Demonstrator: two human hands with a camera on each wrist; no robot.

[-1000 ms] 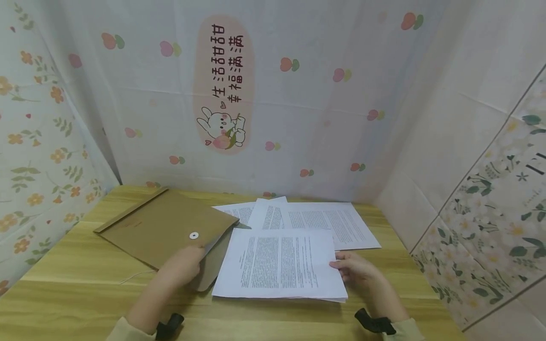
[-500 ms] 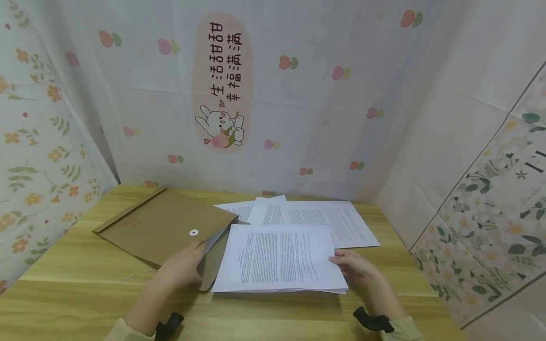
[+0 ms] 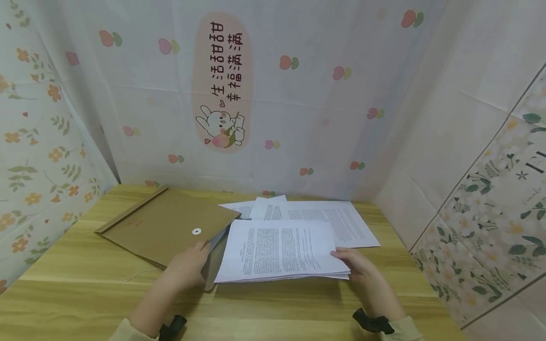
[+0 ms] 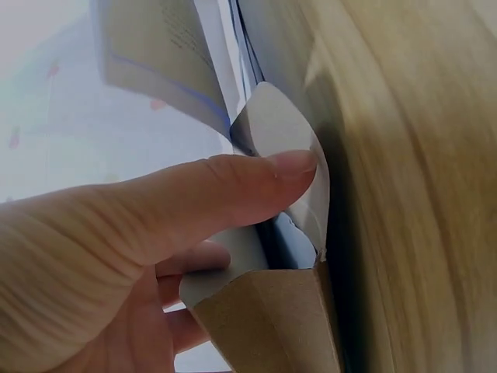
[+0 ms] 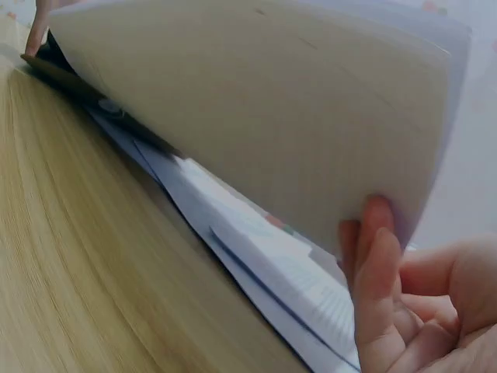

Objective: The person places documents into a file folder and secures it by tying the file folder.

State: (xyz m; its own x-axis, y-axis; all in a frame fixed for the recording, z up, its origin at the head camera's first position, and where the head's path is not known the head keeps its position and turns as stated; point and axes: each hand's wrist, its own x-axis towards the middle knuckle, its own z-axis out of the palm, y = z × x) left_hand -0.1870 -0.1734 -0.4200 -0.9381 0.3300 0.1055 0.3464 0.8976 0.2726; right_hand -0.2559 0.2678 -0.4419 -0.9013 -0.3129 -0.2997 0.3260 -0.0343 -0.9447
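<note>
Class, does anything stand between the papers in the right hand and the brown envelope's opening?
Nothing visible blocks most of the way: the papers, held by the right hand, overlap the flap of the brown envelope in the head view. But at the near end of the opening, the thumb of the left hand lies partly across it.

Soft, rather dim light falls fairly evenly around the left hand (image 3: 185,267) and right hand (image 3: 358,265) in the head view. Between them, a diffuse shadow lies on the surface (image 3: 273,324) below the paper stack (image 3: 281,248), suggesting light from above; its print (image 3: 266,251) is too fine to read. The left wrist view washes out the backdrop (image 4: 46,116) beyond the hand, while a dark shadow runs beside the folder (image 4: 283,318). In the right wrist view, the stack's underside looks shaded, and sheets (image 5: 264,241) beneath it show a pale, blurred glare.
</note>
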